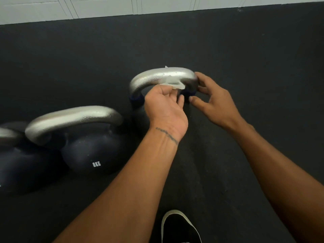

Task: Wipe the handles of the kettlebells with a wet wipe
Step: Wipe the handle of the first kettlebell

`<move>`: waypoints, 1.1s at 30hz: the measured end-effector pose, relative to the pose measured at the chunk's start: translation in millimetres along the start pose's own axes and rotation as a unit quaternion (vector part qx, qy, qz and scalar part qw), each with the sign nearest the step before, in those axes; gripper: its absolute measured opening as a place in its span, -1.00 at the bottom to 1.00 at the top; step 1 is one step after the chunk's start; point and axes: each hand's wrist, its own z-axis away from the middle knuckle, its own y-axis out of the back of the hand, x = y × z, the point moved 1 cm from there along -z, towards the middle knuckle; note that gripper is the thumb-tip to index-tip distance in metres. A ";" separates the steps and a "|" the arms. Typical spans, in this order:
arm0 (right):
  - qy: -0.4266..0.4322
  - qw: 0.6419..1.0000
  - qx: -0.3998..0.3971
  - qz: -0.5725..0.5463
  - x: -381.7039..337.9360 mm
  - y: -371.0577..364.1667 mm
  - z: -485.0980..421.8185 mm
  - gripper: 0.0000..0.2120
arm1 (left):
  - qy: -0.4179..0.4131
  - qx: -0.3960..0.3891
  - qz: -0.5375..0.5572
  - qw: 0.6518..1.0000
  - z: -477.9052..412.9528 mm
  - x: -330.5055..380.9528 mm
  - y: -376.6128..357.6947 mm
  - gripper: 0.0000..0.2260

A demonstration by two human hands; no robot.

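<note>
Navy kettlebells (91, 155), three; left hand (164, 106) pinches one wipe (173, 84), right hand (215, 102) relaxed.

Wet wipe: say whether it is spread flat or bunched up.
Bunched: the wet wipe wraps the silver handle as a narrow crumpled strip, pinched by the left hand.

Right-hand kettlebell (137, 116): body mostly hidden behind left hand (164, 106). Leftmost kettlebell (10, 163) cut off at left edge; shoe (177, 228) cut off at bottom edge.
</note>
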 end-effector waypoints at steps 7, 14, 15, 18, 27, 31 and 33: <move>-0.025 1.000 0.002 0.000 -4.1 -12.2 -3.2 -0.32 | 0.029 -0.034 0.062 0.997 21.0 6.4 2.5 -0.41; -0.034 0.999 0.001 0.005 -9.0 -13.7 0.5 -0.27 | 0.047 -0.006 0.071 0.996 2.9 12.9 6.3 -0.49; -0.032 0.999 0.003 0.003 -10.1 -13.9 1.0 -0.26 | 0.047 -0.009 0.076 0.996 3.5 14.0 7.3 -0.48; -0.012 1.000 0.019 -0.009 -10.4 -15.0 0.8 -0.27 | 0.043 -0.027 0.082 0.995 16.6 13.9 8.1 -0.42; -0.031 0.998 0.028 -0.051 -9.6 -17.8 -1.8 -0.35 | 0.052 -0.022 0.064 0.996 16.5 17.0 -3.4 -0.35; -0.040 0.998 0.027 -0.049 -11.0 -19.0 -0.9 -0.32 | 0.048 -0.014 0.080 0.996 5.6 18.6 1.6 -0.36; -0.038 0.998 0.030 -0.044 -10.3 -20.2 -1.1 -0.32 | 0.050 -0.031 0.082 0.995 14.6 18.5 1.8 -0.35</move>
